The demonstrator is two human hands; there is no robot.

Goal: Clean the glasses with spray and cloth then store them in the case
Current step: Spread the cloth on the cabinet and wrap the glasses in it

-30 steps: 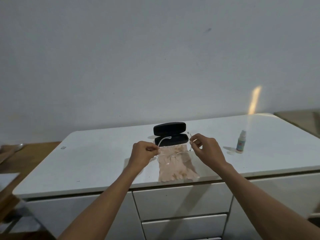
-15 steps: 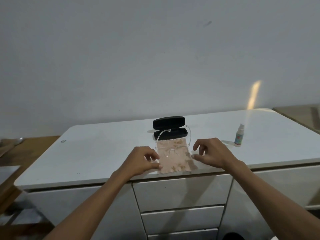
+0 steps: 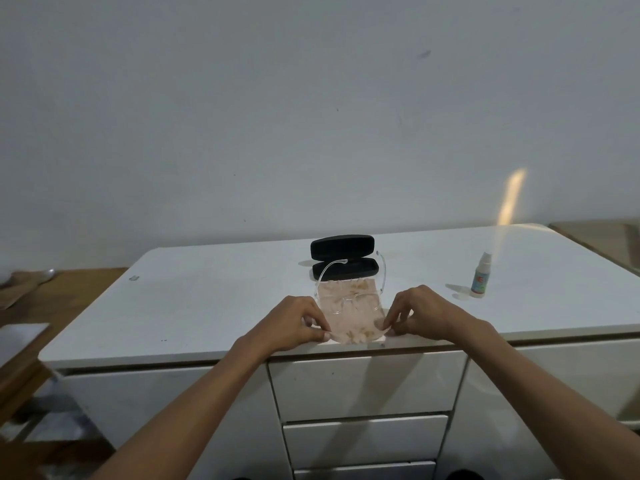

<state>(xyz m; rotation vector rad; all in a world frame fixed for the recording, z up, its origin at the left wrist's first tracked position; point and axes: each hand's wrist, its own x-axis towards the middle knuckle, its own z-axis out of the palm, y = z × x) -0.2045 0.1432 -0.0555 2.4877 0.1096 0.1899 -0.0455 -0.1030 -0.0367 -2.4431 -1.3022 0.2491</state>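
Clear-framed glasses (image 3: 349,295) lie on a pink patterned cloth (image 3: 351,320) near the front edge of the white cabinet top (image 3: 214,299), temples unfolded and pointing away toward the case. An open black glasses case (image 3: 343,258) sits just behind them. My left hand (image 3: 298,322) pinches the cloth's near left corner, and my right hand (image 3: 420,315) pinches its near right corner. A small spray bottle (image 3: 481,276) stands upright on the right.
The cabinet has drawers (image 3: 363,386) below the front edge. A wooden surface (image 3: 52,299) adjoins on the left and another counter (image 3: 602,237) on the right. A plain wall rises behind.
My hands let go of the glasses, which now rest on the cloth. Both hands moved down to the cloth's near corners and pinched them.
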